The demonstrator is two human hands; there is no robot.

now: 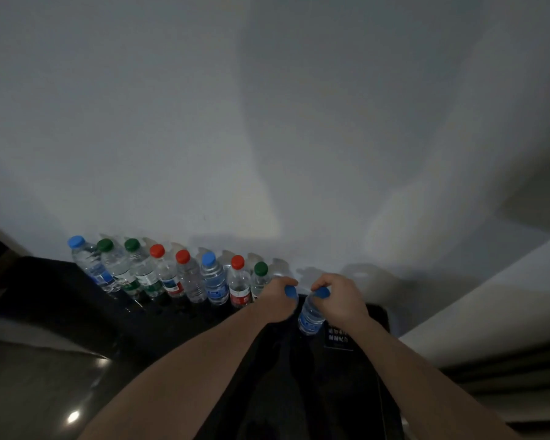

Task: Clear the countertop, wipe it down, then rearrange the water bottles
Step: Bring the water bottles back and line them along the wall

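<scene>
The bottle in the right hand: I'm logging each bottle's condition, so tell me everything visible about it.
The bottle in the right hand is small, clear plastic, with a blue cap and a blue label near its lower part. It looks closed. It tilts, cap towards the wall, over the dark countertop at the right end of the row. The right hand grips it at the cap and neck. Whether its base touches the counter cannot be told.

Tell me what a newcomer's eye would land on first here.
First, the row of clear plastic water bottles with blue, green and red caps, standing along the white wall on the dark glossy countertop. Next, at the row's right end, the left hand and right hand each grip a blue-capped bottle by its top.
</scene>
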